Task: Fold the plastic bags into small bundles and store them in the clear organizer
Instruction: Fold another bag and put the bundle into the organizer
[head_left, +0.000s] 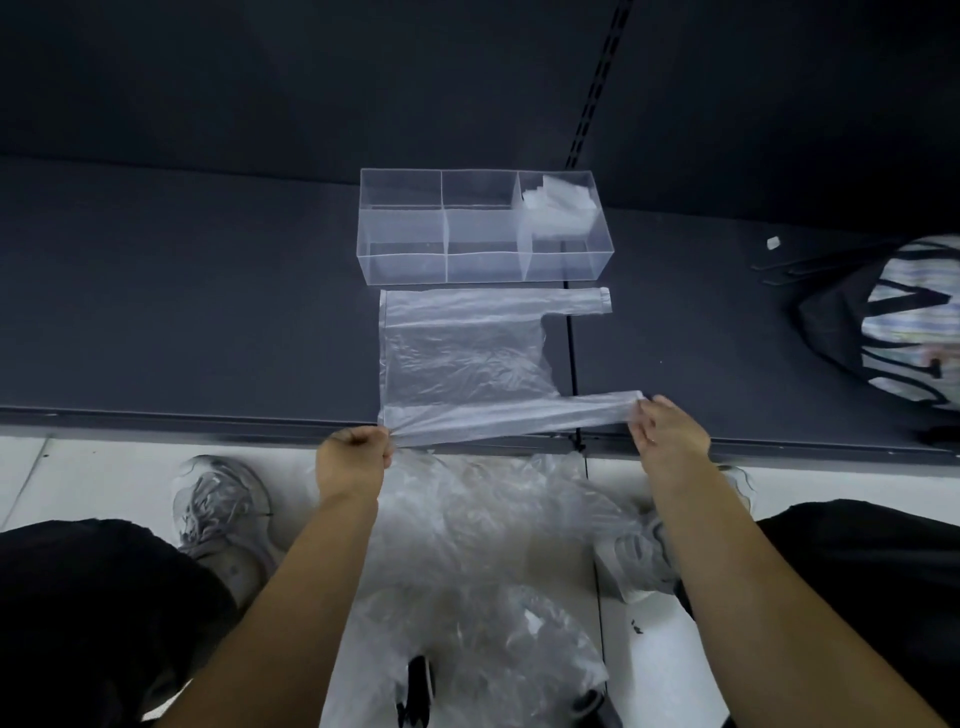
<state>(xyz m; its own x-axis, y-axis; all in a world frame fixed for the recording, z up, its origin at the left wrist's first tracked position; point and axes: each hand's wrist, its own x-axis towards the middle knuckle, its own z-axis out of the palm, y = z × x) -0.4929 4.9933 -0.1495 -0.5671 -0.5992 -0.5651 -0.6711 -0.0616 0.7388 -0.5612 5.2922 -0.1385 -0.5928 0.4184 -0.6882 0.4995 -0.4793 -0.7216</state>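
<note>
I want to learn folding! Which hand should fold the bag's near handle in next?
Probably the right hand: it pinches the tip of the near handle of the plastic bag. The left hand grips the opposite bottom corner.

no readable text, labels or numbers anywhere

Looked forward and steeply down from head height, wide-angled, onto a dark shelf (208, 312); sat near the clear organizer (483, 228) at mid-frame, taking in the white floor (104, 467) and grey shoes (223, 504) directly below.
</note>
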